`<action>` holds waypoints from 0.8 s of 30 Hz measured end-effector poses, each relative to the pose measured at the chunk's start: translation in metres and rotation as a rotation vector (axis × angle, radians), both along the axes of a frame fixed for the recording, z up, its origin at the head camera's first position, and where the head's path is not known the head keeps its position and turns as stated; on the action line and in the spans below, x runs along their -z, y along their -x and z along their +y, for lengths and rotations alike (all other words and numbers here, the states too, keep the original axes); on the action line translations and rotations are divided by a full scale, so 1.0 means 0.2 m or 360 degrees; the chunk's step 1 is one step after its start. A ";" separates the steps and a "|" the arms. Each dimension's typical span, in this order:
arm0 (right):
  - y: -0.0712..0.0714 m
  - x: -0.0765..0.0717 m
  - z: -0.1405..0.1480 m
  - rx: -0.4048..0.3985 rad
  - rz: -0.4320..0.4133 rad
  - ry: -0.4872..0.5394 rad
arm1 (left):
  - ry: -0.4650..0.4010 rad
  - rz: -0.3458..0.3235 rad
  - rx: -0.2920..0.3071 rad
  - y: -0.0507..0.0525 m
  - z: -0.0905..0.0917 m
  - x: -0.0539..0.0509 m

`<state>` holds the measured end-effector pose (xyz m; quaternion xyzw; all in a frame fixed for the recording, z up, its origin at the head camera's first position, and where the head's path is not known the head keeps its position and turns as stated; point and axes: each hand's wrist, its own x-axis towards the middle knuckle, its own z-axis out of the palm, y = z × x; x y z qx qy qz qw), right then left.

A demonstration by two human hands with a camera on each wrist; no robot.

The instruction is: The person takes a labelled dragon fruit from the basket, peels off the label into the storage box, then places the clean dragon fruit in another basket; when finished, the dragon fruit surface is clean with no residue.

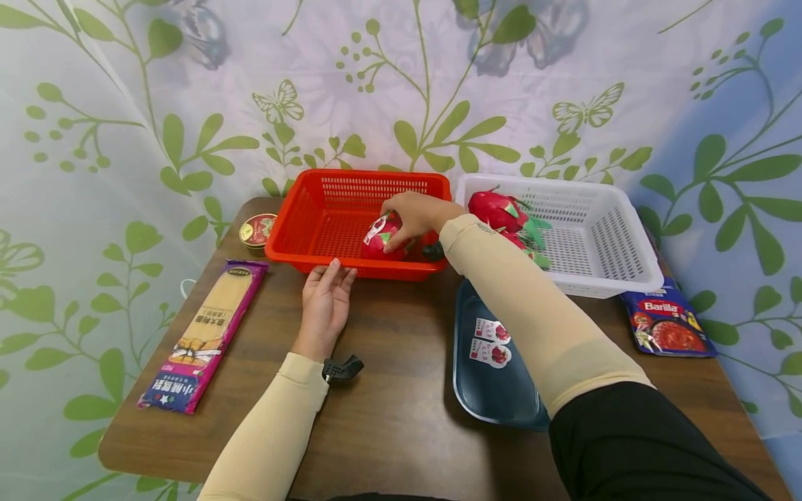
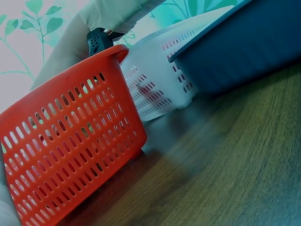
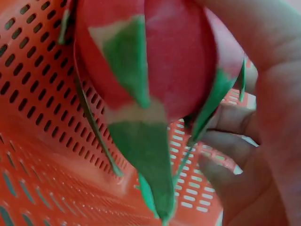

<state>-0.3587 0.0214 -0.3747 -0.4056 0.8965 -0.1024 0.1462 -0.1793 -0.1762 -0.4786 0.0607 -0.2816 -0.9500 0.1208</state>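
My right hand (image 1: 416, 216) is inside the red basket (image 1: 285, 236) and grips a dragon fruit (image 1: 380, 245) with a white label on its skin. In the right wrist view the same dragon fruit (image 3: 174, 61) shows its green-tipped scales, with thumb and fingers around it and the basket's slotted wall behind. My left hand (image 1: 324, 303) touches the front rim of that basket, palm turned up, fingers beneath the rim. Only a sliver of this hand (image 2: 5, 209) shows in the left wrist view. Other dragon fruits (image 1: 495, 210) lie at the left side of the white basket (image 1: 626, 275).
A dark blue tray (image 1: 495, 400) with two fruit-picture labels (image 1: 491, 352) lies below the white basket, partly under my right arm. Spaghetti in a purple pack (image 1: 209, 327) and a round tin (image 1: 257, 231) are on the left. A Barilla pouch (image 1: 667, 323) lies on the right.
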 end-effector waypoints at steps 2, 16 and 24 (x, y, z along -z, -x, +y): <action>0.00 0.00 0.00 0.0029 0.0002 -0.0012 | 0.0003 0.0000 0.0004 0.00 0.00 0.00; -0.01 0.02 0.07 0.0011 -0.0185 0.0112 | -0.0026 0.0015 0.0012 0.00 0.00 0.01; -0.03 0.02 0.07 -0.0008 -0.0128 0.0194 | -0.0033 -0.0008 0.0005 0.00 0.00 0.01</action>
